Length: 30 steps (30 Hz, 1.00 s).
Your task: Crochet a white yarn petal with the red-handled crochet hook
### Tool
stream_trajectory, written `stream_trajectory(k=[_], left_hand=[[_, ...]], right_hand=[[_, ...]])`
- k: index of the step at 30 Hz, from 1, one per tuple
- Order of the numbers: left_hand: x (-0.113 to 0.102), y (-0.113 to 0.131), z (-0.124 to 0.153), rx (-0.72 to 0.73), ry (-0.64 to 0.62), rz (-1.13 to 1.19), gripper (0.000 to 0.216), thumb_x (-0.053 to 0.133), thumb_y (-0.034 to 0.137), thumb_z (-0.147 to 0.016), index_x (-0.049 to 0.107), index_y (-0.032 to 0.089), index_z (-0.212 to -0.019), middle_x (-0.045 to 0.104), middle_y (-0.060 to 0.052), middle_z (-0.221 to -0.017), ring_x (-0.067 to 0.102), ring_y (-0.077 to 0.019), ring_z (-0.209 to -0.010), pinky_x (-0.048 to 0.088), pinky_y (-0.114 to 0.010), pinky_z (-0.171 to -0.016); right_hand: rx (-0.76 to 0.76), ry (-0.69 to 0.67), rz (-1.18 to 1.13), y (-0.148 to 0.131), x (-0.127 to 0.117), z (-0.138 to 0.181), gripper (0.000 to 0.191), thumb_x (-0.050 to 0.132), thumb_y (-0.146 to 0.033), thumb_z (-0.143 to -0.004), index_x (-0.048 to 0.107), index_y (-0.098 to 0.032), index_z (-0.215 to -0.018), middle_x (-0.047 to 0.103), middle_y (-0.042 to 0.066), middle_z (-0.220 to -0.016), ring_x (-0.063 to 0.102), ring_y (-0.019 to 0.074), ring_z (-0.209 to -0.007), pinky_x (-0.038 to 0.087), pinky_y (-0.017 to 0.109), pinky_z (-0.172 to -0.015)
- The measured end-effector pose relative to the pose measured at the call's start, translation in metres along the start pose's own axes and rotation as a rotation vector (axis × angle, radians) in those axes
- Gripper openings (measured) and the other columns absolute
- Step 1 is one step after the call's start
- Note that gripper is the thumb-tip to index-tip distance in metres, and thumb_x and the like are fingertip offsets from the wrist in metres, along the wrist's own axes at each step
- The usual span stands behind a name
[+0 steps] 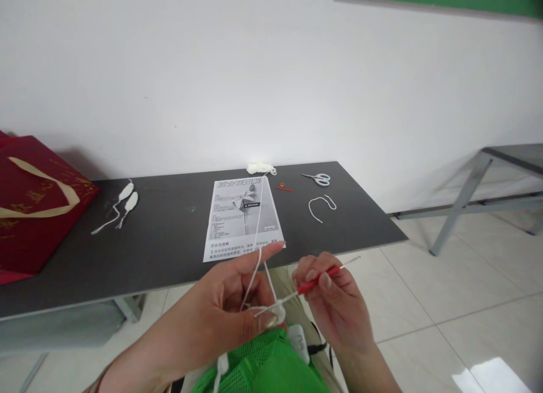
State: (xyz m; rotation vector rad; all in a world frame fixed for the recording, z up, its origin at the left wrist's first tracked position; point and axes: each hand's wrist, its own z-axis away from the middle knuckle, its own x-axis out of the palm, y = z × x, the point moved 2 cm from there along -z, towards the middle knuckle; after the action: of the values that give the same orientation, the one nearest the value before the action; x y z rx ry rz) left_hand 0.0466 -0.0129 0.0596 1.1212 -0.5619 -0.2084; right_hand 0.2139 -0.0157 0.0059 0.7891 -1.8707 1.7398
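Observation:
My left hand (220, 305) pinches a small white crochet piece (279, 312) between thumb and fingers. Its index finger points out to the right, with the white yarn (259, 223) looped over it. From there the strand runs up across the printed sheet to a white yarn bundle (259, 168) by the wall. My right hand (339, 305) grips a crochet hook (309, 286) by its red handle. The hook's metal shaft meets the crochet piece and its tip lies beside my left thumb. Part of the piece is hidden behind that thumb.
On the dark table lie a printed pattern sheet (220, 229), scissors (321, 180), a cut yarn piece (311, 209), a thin red tool (286, 189) and two white crocheted pieces (131, 202) with tails. A red gift bag (38, 240) stands left. Green fabric (263, 370) covers my lap.

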Motion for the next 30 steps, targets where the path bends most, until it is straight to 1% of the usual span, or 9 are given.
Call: stream_trajectory(k=[6, 9, 13, 17, 20, 24, 26, 30], left_hand=[[-0.002, -0.003, 0.002, 0.007, -0.026, 0.047, 0.066, 0.071, 0.014, -0.078, 0.048, 0.030, -0.137, 0.060, 0.001, -0.070, 0.038, -0.0042, -0.048, 0.026, -0.016, -0.043], [-0.003, -0.003, 0.003, 0.002, -0.029, 0.029, 0.068, 0.070, 0.013, -0.077, 0.047, 0.029, -0.138, 0.061, 0.000, -0.070, 0.038, -0.0045, -0.046, 0.025, -0.016, -0.040], [-0.003, -0.003, 0.004, -0.021, -0.035, -0.004, 0.068, 0.069, 0.013, -0.077, 0.047, 0.031, -0.138, 0.062, 0.001, -0.071, 0.037, -0.0039, -0.044, 0.027, -0.014, -0.038], [-0.003, -0.001, 0.006, -0.066, -0.027, -0.030, 0.068, 0.069, 0.012, -0.077, 0.046, 0.034, -0.138, 0.062, 0.001, -0.072, 0.037, -0.0034, -0.043, 0.030, -0.012, -0.037], [-0.002, -0.001, 0.006, -0.078, -0.015, -0.033, 0.069, 0.070, 0.012, -0.076, 0.047, 0.033, -0.138, 0.060, 0.003, -0.070, 0.037, -0.0031, -0.042, 0.030, -0.011, -0.035], [-0.002, 0.000, 0.007, -0.083, -0.008, -0.046, 0.068, 0.069, 0.012, -0.076, 0.048, 0.033, -0.137, 0.059, 0.003, -0.069, 0.038, -0.0029, -0.042, 0.032, -0.010, -0.034], [-0.002, 0.001, 0.007, -0.088, -0.013, -0.037, 0.067, 0.069, 0.012, -0.076, 0.049, 0.034, -0.137, 0.059, 0.003, -0.069, 0.037, -0.0027, -0.041, 0.033, -0.009, -0.034], [0.000, 0.003, 0.008, -0.095, -0.039, -0.020, 0.069, 0.069, 0.012, -0.077, 0.047, 0.035, -0.138, 0.059, 0.003, -0.068, 0.039, -0.0029, -0.040, 0.035, -0.009, -0.033]], right_hand=[[-0.006, -0.043, 0.044, -0.011, 0.000, -0.005, 0.010, 0.070, -0.029, -0.080, 0.069, -0.023, -0.073, 0.057, 0.000, -0.064, 0.050, 0.0156, -0.064, 0.039, 0.027, -0.060], [-0.034, -0.061, 0.102, -0.017, -0.002, -0.007, 0.011, 0.072, -0.030, -0.077, 0.069, -0.023, -0.070, 0.058, 0.000, -0.061, 0.049, 0.0169, -0.063, 0.038, 0.030, -0.061], [-0.065, -0.078, 0.165, -0.024, -0.005, -0.012, 0.011, 0.075, -0.033, -0.074, 0.070, -0.024, -0.068, 0.059, 0.001, -0.058, 0.050, 0.0187, -0.062, 0.038, 0.032, -0.061], [-0.071, -0.124, 0.201, -0.029, -0.007, -0.014, 0.011, 0.074, -0.032, -0.075, 0.071, -0.024, -0.069, 0.059, 0.002, -0.060, 0.050, 0.0184, -0.063, 0.037, 0.032, -0.059], [-0.097, -0.154, 0.233, -0.034, -0.007, -0.014, 0.009, 0.074, -0.032, -0.076, 0.072, -0.024, -0.071, 0.059, 0.002, -0.059, 0.050, 0.0184, -0.062, 0.038, 0.032, -0.058], [-0.125, -0.165, 0.273, -0.041, -0.005, -0.017, 0.010, 0.075, -0.032, -0.074, 0.073, -0.024, -0.069, 0.060, 0.002, -0.057, 0.051, 0.0188, -0.060, 0.039, 0.033, -0.057], [-0.122, -0.157, 0.262, -0.041, -0.004, -0.018, 0.011, 0.075, -0.032, -0.074, 0.072, -0.023, -0.068, 0.060, 0.002, -0.056, 0.051, 0.0184, -0.059, 0.039, 0.032, -0.057], [-0.052, -0.127, 0.210, -0.031, -0.005, -0.015, 0.012, 0.074, -0.032, -0.075, 0.071, -0.022, -0.069, 0.060, 0.001, -0.058, 0.051, 0.0175, -0.060, 0.038, 0.031, -0.056]])
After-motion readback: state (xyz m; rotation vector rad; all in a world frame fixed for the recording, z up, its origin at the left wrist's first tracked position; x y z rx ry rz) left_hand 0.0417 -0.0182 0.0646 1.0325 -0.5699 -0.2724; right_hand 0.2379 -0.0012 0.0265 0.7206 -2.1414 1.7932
